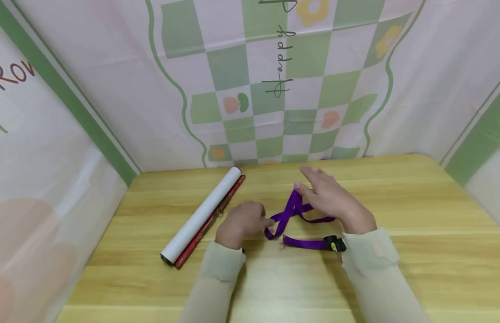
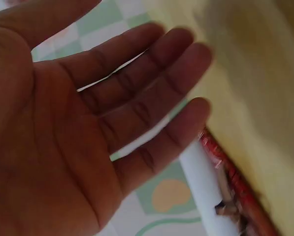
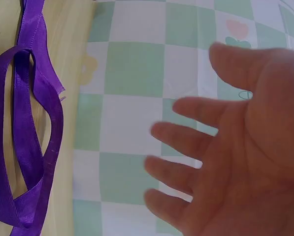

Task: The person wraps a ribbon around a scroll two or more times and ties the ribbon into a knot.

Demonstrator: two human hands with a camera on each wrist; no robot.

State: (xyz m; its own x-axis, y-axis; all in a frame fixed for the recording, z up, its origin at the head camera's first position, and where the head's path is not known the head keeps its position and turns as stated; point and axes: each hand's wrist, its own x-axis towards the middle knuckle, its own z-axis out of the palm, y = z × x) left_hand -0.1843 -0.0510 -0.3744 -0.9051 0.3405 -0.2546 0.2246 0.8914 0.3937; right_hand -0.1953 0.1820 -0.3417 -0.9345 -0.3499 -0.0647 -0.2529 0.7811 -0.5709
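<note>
A purple strap [image 1: 290, 211] lies in crossed loops on the table between the two hands. Its lower length runs to a black buckle [image 1: 332, 243] close to the right cuff. My left hand [image 1: 243, 222] is at the strap's left loop, and the left wrist view shows its palm with bare, loosely extended fingers [image 2: 151, 108]. Over the strap's upper right side, my right hand [image 1: 332, 195] is held with spread fingers. In the right wrist view the strap [image 3: 21, 98] hangs in loops at the left edge, apart from the empty palm [image 3: 255, 147].
To the left, a white roll [image 1: 201, 217] with dark ends lies slantwise on the wooden table [image 1: 274, 282]. A thin red crinkled roll [image 1: 205, 229] rests along its right side. Behind the table hangs a green-checked cloth [image 1: 266, 94].
</note>
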